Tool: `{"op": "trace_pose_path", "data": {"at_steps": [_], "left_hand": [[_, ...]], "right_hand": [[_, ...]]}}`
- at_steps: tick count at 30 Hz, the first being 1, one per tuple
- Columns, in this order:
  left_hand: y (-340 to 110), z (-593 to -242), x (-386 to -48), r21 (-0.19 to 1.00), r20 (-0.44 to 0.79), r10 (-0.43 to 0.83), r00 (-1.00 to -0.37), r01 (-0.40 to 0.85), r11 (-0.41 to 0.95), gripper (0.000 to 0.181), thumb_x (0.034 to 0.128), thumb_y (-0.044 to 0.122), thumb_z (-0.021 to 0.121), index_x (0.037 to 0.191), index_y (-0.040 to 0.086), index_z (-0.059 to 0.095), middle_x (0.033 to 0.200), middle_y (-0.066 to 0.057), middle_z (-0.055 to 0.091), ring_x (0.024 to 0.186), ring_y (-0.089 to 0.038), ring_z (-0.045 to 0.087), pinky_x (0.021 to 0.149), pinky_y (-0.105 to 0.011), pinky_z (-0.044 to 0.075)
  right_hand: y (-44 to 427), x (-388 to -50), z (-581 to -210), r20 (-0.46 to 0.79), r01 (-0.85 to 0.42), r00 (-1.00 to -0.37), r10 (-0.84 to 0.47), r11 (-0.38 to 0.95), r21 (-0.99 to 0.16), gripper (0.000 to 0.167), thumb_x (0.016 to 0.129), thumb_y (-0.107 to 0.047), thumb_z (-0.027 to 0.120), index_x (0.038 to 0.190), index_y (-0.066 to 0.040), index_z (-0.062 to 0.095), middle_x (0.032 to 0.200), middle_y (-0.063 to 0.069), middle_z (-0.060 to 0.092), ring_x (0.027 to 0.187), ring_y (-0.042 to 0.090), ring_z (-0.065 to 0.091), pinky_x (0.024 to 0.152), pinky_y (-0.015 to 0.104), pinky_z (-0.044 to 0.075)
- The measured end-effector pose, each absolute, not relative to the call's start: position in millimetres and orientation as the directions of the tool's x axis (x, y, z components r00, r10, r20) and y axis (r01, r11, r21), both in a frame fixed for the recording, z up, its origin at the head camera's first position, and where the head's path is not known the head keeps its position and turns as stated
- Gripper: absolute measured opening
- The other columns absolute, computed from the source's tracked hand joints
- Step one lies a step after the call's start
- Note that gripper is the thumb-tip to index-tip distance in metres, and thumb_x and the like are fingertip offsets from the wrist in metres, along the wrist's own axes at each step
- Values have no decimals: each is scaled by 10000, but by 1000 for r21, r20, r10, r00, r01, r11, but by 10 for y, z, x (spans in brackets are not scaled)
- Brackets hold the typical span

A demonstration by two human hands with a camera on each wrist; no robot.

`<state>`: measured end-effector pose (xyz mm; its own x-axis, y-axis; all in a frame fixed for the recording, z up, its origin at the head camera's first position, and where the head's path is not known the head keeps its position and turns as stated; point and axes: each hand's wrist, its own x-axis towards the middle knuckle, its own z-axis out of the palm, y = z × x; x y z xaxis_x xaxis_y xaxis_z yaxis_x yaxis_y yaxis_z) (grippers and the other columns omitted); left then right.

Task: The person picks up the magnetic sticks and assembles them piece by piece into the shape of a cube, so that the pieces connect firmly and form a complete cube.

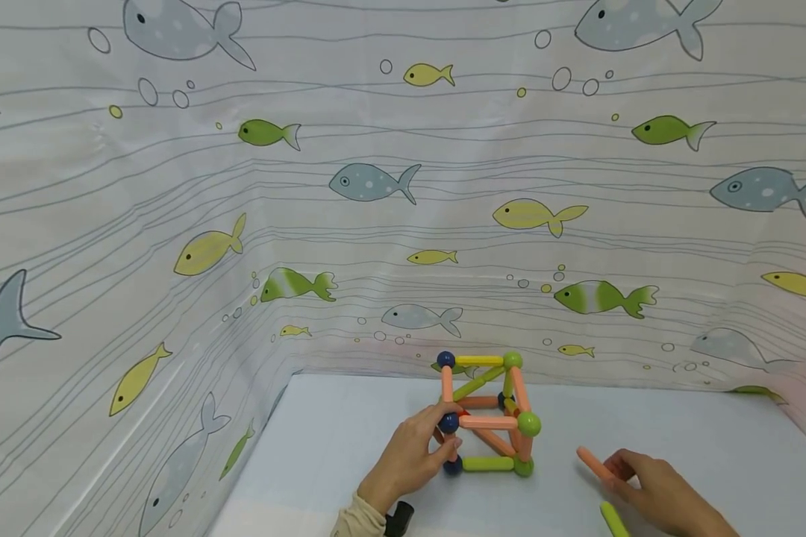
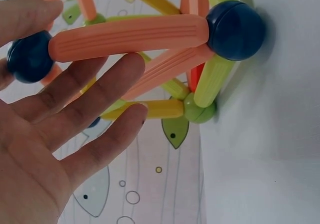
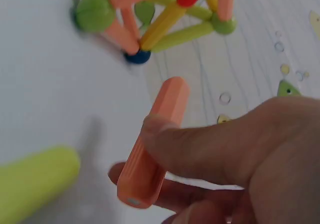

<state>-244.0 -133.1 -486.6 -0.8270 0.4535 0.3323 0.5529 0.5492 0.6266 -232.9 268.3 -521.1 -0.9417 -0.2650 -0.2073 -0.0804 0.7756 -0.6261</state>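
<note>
A cube frame of magnetic building sticks and balls stands on the white table, with diagonal sticks inside it. My left hand (image 1: 413,451) grips its upper front-left blue ball (image 2: 31,57), thumb on one side and fingers about it. An orange upright stick (image 2: 130,37) runs from that ball to the lower blue ball (image 2: 236,30). To the right of the frame, my right hand (image 1: 658,488) pinches a loose orange magnetic stick (image 3: 150,149) between thumb and fingers, off the frame. A metal dot shows in the stick's end. Beside this hand lies a yellow-green stick (image 1: 614,520).
The white tabletop (image 1: 322,425) ends at a fish-patterned sheet (image 1: 349,246) that rises behind it and on the left side. Green balls (image 1: 529,424) form the frame's right corners. A dark object (image 1: 399,518) sits at my left wrist.
</note>
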Motion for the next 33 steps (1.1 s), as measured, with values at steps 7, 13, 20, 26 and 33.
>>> {"op": "trace_pose_path", "data": {"at_steps": [7,13,20,26,33], "left_hand": [[-1350,-4881,-2433,660,347,464,-815,564,496,294,1127,347,530,1382,211,585,850,61,722,876,-12,668,808,-264,564],[-1346,-4873,-2430,686,349,459,-817,556,469,344,1173,301,374,1380,148,603,780,-40,734,997,-135,702,914,-306,579],[-1337,-4878,-2440,661,370,453,-811,572,486,344,1169,304,380,1384,167,611,805,-33,737,1046,-123,700,941,-337,572],[-1325,-4874,-2437,630,377,437,-817,572,526,360,1165,319,394,1376,147,629,1061,22,765,1112,-104,689,971,-373,577],[-1320,-4863,-2422,653,351,422,-836,541,530,338,1161,354,399,1370,219,627,1207,57,732,1104,-73,673,938,-336,583]], "right_hand": [[2413,-2258,-5013,-159,-162,-832,-532,507,-847,264,1055,-212,658,1208,3,654,1005,56,724,812,26,581,639,243,516],[1785,-2224,-5071,-99,-214,-797,-595,433,-875,272,1080,-235,625,1241,-20,660,1084,82,733,878,83,617,719,276,542],[1113,-2191,-5302,257,-460,-861,-439,459,-760,207,1045,-144,671,1194,0,681,1088,51,768,936,100,724,763,261,605],[838,-2214,-5361,290,-372,-925,-245,432,-821,216,1046,-90,658,1252,-39,693,1066,42,756,783,41,663,682,211,570],[755,-2207,-5381,279,-324,-944,-178,327,-888,273,1064,-57,612,1333,-43,654,980,134,712,428,11,508,428,237,481]]}}
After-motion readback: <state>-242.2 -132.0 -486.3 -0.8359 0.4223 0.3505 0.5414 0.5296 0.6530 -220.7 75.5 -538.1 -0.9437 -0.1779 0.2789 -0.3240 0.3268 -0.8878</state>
